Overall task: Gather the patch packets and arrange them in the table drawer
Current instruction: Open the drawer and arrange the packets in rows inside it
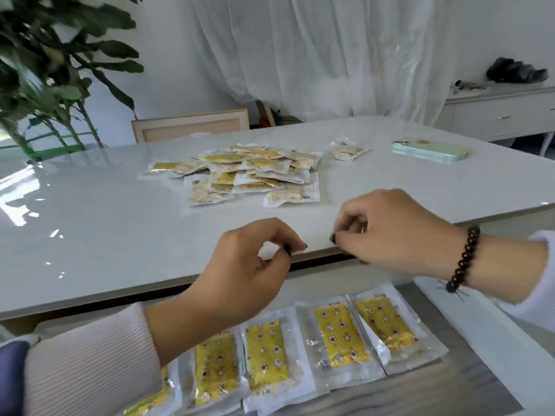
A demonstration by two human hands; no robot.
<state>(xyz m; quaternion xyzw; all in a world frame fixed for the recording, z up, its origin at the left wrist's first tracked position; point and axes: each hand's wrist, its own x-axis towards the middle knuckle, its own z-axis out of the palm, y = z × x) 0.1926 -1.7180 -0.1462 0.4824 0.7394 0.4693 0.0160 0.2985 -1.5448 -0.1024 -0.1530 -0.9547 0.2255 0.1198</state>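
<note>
A loose pile of yellow-and-white patch packets (249, 172) lies in the middle of the white table (90, 235), with one more packet (345, 151) off to its right. Below the table's front edge the drawer (468, 385) stands pulled out, and several packets (339, 340) lie in it side by side in a row. My left hand (240, 277) and my right hand (396, 232) hover above the table's front edge with fingers loosely curled. Neither hand holds anything that I can see.
A pale green phone (432, 151) lies at the table's far right. A leafy plant (51, 70) stands at the left, a chair back (192, 127) behind the table, white curtains beyond. A white sideboard (495, 115) with dark objects stands at the back right.
</note>
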